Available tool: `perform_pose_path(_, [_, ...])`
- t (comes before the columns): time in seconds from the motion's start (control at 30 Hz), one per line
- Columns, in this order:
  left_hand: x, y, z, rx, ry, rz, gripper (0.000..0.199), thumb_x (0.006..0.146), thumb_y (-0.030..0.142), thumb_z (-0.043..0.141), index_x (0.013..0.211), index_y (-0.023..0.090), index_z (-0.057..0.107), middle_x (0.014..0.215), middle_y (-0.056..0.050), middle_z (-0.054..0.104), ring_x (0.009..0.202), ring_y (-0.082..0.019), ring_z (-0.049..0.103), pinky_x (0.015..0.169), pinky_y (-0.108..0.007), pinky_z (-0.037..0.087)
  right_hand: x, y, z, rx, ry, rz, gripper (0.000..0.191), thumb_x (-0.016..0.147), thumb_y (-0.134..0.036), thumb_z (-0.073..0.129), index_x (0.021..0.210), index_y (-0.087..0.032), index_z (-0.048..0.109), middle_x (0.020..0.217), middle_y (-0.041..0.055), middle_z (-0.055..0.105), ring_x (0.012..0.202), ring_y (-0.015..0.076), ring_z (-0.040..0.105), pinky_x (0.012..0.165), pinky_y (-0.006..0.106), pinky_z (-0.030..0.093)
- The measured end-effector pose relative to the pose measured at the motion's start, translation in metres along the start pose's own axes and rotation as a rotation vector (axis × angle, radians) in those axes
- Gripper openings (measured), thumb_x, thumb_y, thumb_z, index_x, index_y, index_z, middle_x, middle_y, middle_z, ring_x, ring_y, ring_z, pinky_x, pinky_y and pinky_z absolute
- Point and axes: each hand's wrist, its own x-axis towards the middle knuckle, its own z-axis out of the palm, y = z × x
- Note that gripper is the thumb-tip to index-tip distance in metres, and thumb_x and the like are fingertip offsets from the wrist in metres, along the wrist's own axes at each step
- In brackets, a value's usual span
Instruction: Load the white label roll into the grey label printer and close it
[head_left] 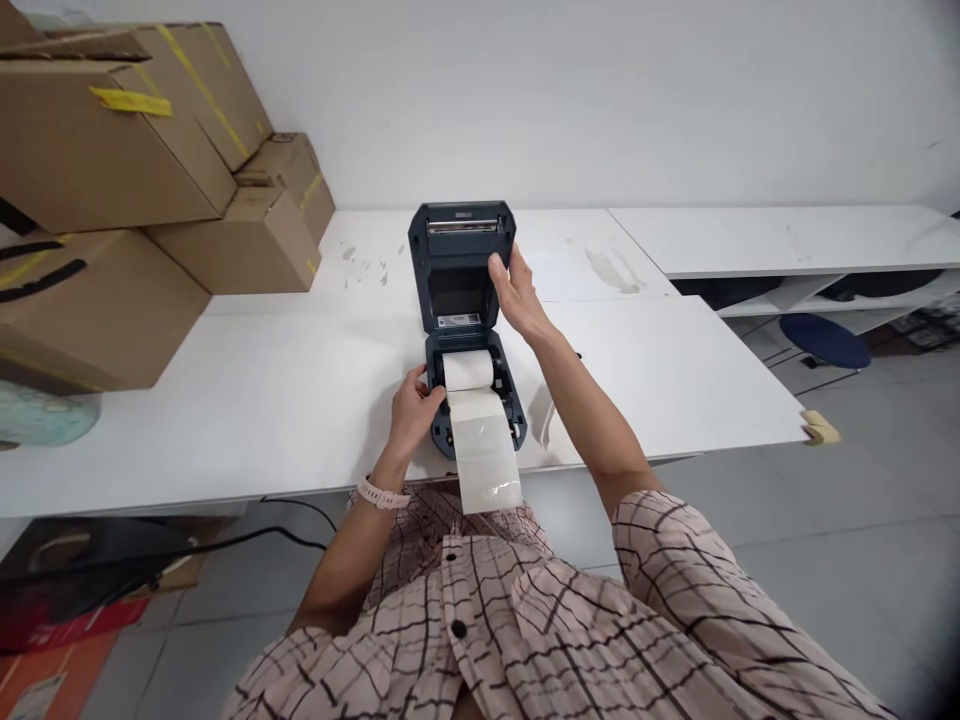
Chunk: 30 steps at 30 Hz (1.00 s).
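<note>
A dark label printer [517, 405] stands on the white table with its lid [420, 270] raised. Inside the base sits a white label roll [469, 370]. From it a strip of labels [486, 455] runs forward and hangs past the table's front edge. My left hand [414, 408] grips the left side of the printer base, thumb on the inner rim beside the roll. At the lid's right edge is my right hand [519, 292], closed around it with the thumb inside and the fingers partly hidden behind.
Cardboard boxes [262, 235] are stacked at the left against the wall. A curled paper strip [549, 425] lies right of the printer. Yellowish padding [821, 428] covers the table's right corner. A blue stool [825, 340] stands beyond, and a black cable [277, 530] runs below the table.
</note>
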Motion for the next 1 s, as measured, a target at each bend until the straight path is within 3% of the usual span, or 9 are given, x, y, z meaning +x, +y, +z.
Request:
perform_pose_path(0.13, [0.001,0.010,-0.003,0.083,-0.017,0.009,0.066,0.085,0.034,0.066,0.148,0.013,0.058,0.084,-0.005,0.064,0.075,-0.022,0.062,0.063,-0.031,0.043,-0.005,-0.009,-0.007,-0.011,0.029,-0.006,0.094,0.095,-0.087,0.042,0.170,-0.033,0.023,0.176,0.0050,0.034,0.166,0.0351,0.020,0.134,0.064,0.017])
perform_pose_path(0.23, [0.003,0.015,-0.003,0.141,-0.020,0.000,0.067,0.086,0.032,0.063,0.149,0.012,0.057,0.085,-0.006,0.066,0.074,-0.024,0.063,0.063,-0.032,0.043,-0.034,-0.032,-0.014,-0.112,0.150,-0.073,0.090,0.096,-0.076,0.055,0.170,-0.034,0.025,0.179,0.0047,0.026,0.168,0.0382,0.012,0.134,0.066,0.016])
perform_pose_path(0.3, [0.004,0.016,-0.001,0.179,-0.003,0.004,0.063,0.086,0.029,0.061,0.147,0.012,0.059,0.087,-0.008,0.069,0.076,-0.026,0.065,0.064,-0.033,0.045,-0.055,-0.046,-0.015,-0.153,0.188,-0.133,0.077,0.100,-0.065,0.056,0.167,-0.033,0.034,0.175,0.0061,0.035,0.165,0.0382,0.023,0.132,0.064,0.022])
perform_pose_path(0.37, [0.005,0.018,0.000,0.234,0.012,0.023,0.058,0.086,0.025,0.060,0.142,0.013,0.062,0.090,-0.009,0.071,0.082,-0.028,0.068,0.068,-0.034,0.047,-0.068,-0.052,-0.011,-0.168,0.060,-0.182,0.059,0.103,-0.053,0.056,0.157,-0.030,0.050,0.161,0.0095,0.054,0.153,0.0391,0.043,0.126,0.062,0.035])
perform_pose_path(0.43, [0.006,0.019,0.001,0.295,0.013,0.047,0.054,0.086,0.021,0.060,0.139,0.014,0.064,0.094,-0.010,0.074,0.089,-0.030,0.071,0.074,-0.036,0.050,-0.072,-0.046,-0.001,-0.205,-0.197,-0.185,0.050,0.099,-0.042,0.060,0.147,-0.027,0.061,0.147,0.0116,0.067,0.139,0.0408,0.056,0.116,0.062,0.044])
perform_pose_path(0.57, [0.007,0.020,0.002,0.381,0.015,0.061,0.050,0.086,0.017,0.058,0.136,0.015,0.065,0.102,-0.012,0.077,0.097,-0.034,0.073,0.081,-0.038,0.051,-0.058,-0.021,0.028,-0.364,-0.638,-0.038,0.069,0.075,-0.029,0.080,0.142,-0.026,0.065,0.139,0.0142,0.073,0.133,0.0464,0.062,0.112,0.063,0.045])
perform_pose_path(0.73, [0.007,0.017,0.002,0.357,0.007,0.060,0.051,0.088,0.020,0.057,0.139,0.015,0.064,0.100,-0.011,0.076,0.090,-0.029,0.072,0.076,-0.035,0.049,-0.039,-0.013,0.044,-0.385,-0.746,0.028,0.084,0.053,-0.025,0.093,0.134,-0.022,0.072,0.125,0.0162,0.078,0.122,0.0485,0.069,0.108,0.062,0.047])
perform_pose_path(0.9, [0.006,0.015,0.002,0.325,0.008,0.054,0.057,0.087,0.020,0.057,0.143,0.012,0.061,0.097,-0.010,0.074,0.090,-0.029,0.071,0.078,-0.035,0.049,-0.043,-0.019,-0.012,0.063,-0.798,-0.084,0.089,0.061,-0.045,0.094,0.144,-0.031,0.065,0.145,0.0070,0.070,0.127,0.0369,0.067,0.111,0.053,0.051])
perform_pose_path(1.0, [0.005,0.015,0.001,0.287,-0.012,0.057,0.060,0.088,0.022,0.055,0.147,0.011,0.058,0.095,-0.010,0.073,0.087,-0.028,0.069,0.076,-0.035,0.049,-0.052,-0.016,-0.061,0.193,-0.687,-0.183,0.090,0.070,-0.044,0.092,0.151,-0.029,0.056,0.153,0.0078,0.062,0.137,0.0334,0.060,0.115,0.047,0.049])
